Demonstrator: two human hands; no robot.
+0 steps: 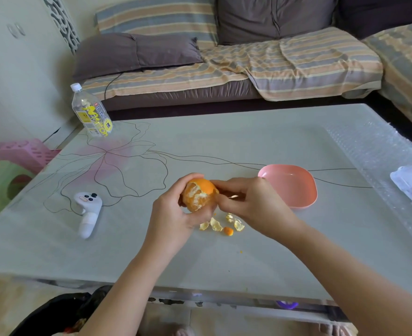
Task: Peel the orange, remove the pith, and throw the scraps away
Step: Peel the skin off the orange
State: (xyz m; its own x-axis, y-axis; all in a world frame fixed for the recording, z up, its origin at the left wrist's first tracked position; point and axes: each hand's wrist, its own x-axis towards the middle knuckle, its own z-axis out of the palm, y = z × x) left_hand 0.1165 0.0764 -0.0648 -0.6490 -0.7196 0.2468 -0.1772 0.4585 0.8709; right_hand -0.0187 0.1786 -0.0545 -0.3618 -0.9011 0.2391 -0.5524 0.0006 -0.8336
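My left hand [173, 209] grips a partly peeled orange [198, 195] above the middle of the table; pale segments show on its near side and orange skin covers the top. My right hand [248, 202] pinches the skin at the orange's right side with thumb and fingertips. Several peel scraps [220, 225] lie on the table [224, 146] just below the hands. A bin lined with a black bag [54, 314] stands on the floor at the lower left, below the table's front edge.
A pink bowl [292, 186] sits right of the hands. A white controller [88, 212] lies to the left, a plastic bottle [92, 112] at the far left corner. Clear plastic wrap [410, 185] lies at the right edge. A sofa runs behind the table.
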